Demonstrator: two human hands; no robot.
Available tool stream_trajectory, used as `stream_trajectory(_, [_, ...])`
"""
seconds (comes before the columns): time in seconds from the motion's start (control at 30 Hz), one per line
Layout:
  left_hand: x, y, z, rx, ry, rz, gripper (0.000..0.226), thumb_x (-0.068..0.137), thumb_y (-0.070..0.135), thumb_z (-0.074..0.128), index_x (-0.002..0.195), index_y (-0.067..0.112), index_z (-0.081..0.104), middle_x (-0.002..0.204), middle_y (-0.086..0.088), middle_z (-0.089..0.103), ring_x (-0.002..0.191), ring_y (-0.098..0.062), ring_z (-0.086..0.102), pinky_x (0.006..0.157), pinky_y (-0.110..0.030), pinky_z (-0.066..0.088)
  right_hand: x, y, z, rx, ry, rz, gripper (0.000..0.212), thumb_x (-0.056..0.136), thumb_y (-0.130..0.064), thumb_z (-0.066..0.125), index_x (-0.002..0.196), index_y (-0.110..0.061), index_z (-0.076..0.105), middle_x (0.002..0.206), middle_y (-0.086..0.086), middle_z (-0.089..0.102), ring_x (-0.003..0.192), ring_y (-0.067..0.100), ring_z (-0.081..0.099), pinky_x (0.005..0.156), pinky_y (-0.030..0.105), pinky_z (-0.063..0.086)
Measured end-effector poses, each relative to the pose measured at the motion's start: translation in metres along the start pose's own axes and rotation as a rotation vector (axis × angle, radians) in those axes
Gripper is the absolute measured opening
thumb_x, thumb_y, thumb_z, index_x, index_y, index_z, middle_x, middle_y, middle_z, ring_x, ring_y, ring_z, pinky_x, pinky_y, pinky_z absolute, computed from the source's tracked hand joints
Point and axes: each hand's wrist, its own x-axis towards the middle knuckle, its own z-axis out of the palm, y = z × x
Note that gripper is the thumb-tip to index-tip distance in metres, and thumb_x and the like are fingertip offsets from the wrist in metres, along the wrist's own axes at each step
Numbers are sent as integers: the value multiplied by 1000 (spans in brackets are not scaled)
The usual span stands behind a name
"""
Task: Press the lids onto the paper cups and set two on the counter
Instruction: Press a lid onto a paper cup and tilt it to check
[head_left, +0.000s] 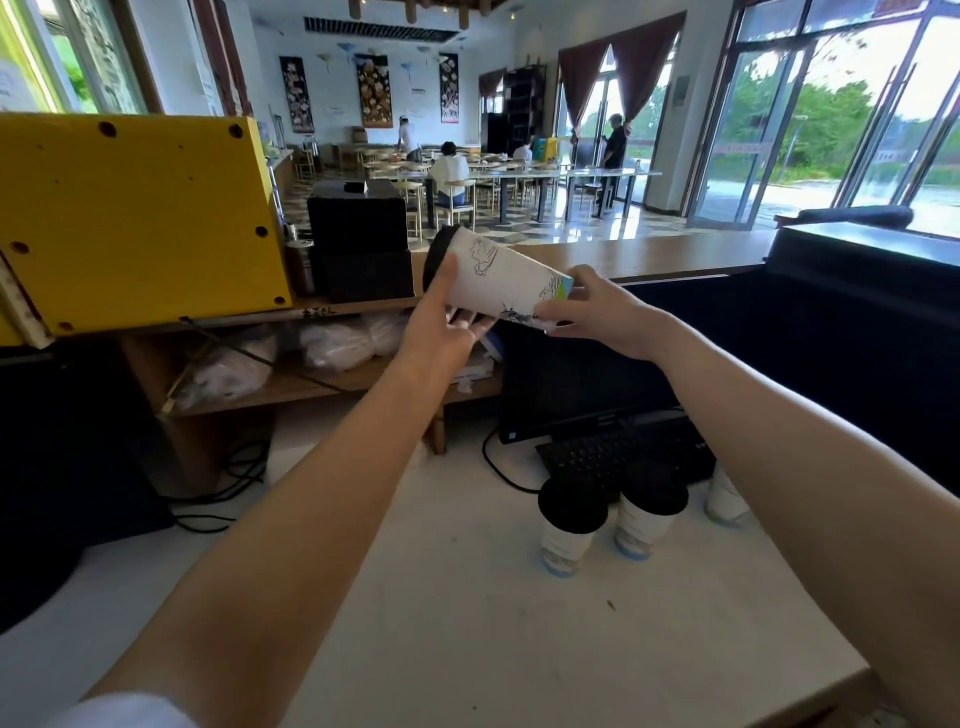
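Paper cup (498, 280), black lid (434, 260) fitted, lies tilted: left hand (441, 338) clasps the lid end, right hand (597, 317) pinches the base, likely bracing for pressing.

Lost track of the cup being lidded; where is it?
Head view, centre: paper cup held tilted between left hand and right hand, lid leftward.

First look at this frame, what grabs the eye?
A white paper cup with a black lid, tipped on its side mid-frame, held between the left hand near the lid and the right hand at its base. Below right, two lidded cups stand on the white counter by a keyboard. A big yellow box fills the upper left.
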Motion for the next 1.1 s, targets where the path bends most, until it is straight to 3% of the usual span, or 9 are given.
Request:
stream_trajectory(0.17, [-1, 22, 19, 513, -129, 193, 33, 83, 10, 67, 113, 5, 55, 101, -5, 63, 95, -18, 62, 91, -48, 52, -3, 7, 12, -196, -39, -23, 58, 78, -25, 75, 120, -9, 39, 124, 12, 55, 114, 26, 56, 96, 40, 49])
stream_trajectory(0.27, [-4, 33, 34, 915, -229, 286, 38, 76, 16, 76, 110, 10, 59, 103, 0, 67, 96, -16, 65, 81, -37, 58, -2, -1, 16, -225, -160, -81, 55, 80, -16, 73, 127, -8, 45, 123, 7, 60, 112, 21, 59, 91, 27, 51])
stream_trajectory(0.37, [-2, 39, 43, 1165, -327, 302, 51, 70, 24, 81, 114, 12, 58, 111, -2, 68, 101, -14, 66, 77, -26, 56, -2, -13, 20, -29, -142, -142, 54, 81, -5, 68, 131, -6, 46, 124, 7, 61, 109, 15, 61, 86, 19, 54])
stream_trajectory(0.53, [-2, 51, 48, 973, -396, 252, 23, 81, 3, 68, 96, 19, 62, 87, 9, 73, 82, -4, 70, 72, -23, 56, 10, -18, 21, 111, 81, -161, 81, 60, -25, 85, 130, -12, 45, 125, 10, 59, 114, 24, 58, 96, 42, 51])
stream_trajectory(0.63, [1, 55, 43, 928, -410, 220, 17, 84, 0, 63, 93, 15, 64, 78, 9, 75, 80, -6, 71, 73, -22, 56, 14, -22, 30, 139, 126, -171, 69, 69, -14, 81, 128, -11, 46, 124, 10, 59, 110, 22, 60, 93, 38, 52])
stream_trajectory(0.7, [3, 58, 39, 897, -374, 194, 11, 85, 4, 64, 93, 11, 64, 86, 4, 74, 86, -11, 71, 78, -24, 56, 17, -25, 40, 169, 145, -182, 66, 71, -10, 79, 128, -10, 46, 124, 10, 60, 107, 19, 61, 88, 32, 54])
stream_trajectory(0.83, [5, 68, 20, 956, -271, 172, 23, 82, 14, 69, 103, 11, 60, 104, -2, 66, 95, -15, 66, 81, -27, 55, 27, -22, 64, 188, 130, -162, 67, 71, -11, 79, 129, -7, 44, 123, 9, 61, 103, 14, 62, 84, 30, 55])
stream_trajectory(1.0, [-8, 81, -12, 1007, -251, 115, 33, 83, 1, 65, 115, 6, 55, 93, 2, 65, 69, 3, 69, 59, -14, 53, 38, -11, 99, 146, 88, -84, 76, 65, -19, 83, 129, -15, 42, 121, 6, 61, 109, 21, 61, 90, 43, 54])
stream_trajectory(1.1, [-12, 89, -37, 1067, -212, 104, 30, 81, 1, 67, 106, 15, 58, 86, 12, 67, 71, 6, 67, 61, -14, 53, 42, -7, 123, 106, 22, -40, 87, 56, -26, 85, 130, -19, 40, 120, 6, 62, 108, 22, 62, 89, 48, 54])
